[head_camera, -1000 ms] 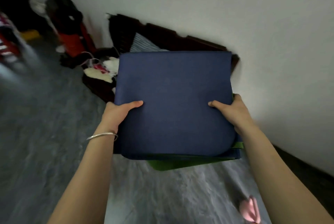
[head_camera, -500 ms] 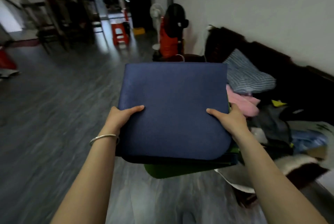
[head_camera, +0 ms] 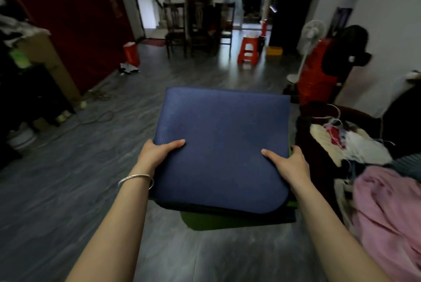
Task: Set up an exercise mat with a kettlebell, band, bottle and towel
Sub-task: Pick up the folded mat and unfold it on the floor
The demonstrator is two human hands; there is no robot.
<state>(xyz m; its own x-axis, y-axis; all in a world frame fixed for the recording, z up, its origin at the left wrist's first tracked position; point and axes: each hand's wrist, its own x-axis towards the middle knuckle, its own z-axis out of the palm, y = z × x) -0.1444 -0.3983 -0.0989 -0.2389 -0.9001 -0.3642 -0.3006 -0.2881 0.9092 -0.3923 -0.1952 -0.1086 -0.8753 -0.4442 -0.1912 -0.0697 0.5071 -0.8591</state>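
Note:
A folded exercise mat (head_camera: 223,142), navy blue on top with a green layer showing underneath at its near edge, is held flat in the air in front of me. My left hand (head_camera: 157,154) grips its left edge, thumb on top and fingers under. On the right edge my right hand (head_camera: 289,163) holds it the same way. No kettlebell, band, bottle or towel can be made out in this view.
Grey wood floor (head_camera: 68,190) stretches ahead and to the left. A dark sofa (head_camera: 323,156) piled with clothes, including a pink cloth (head_camera: 387,208), runs along the right. Farther off stand a red stool (head_camera: 248,50), a fan (head_camera: 307,49), chairs (head_camera: 175,28) and a cardboard box (head_camera: 52,63) at left.
My view has swung left, from the white wall and sofa to the open room. Both hands keep the same grip on the mat.

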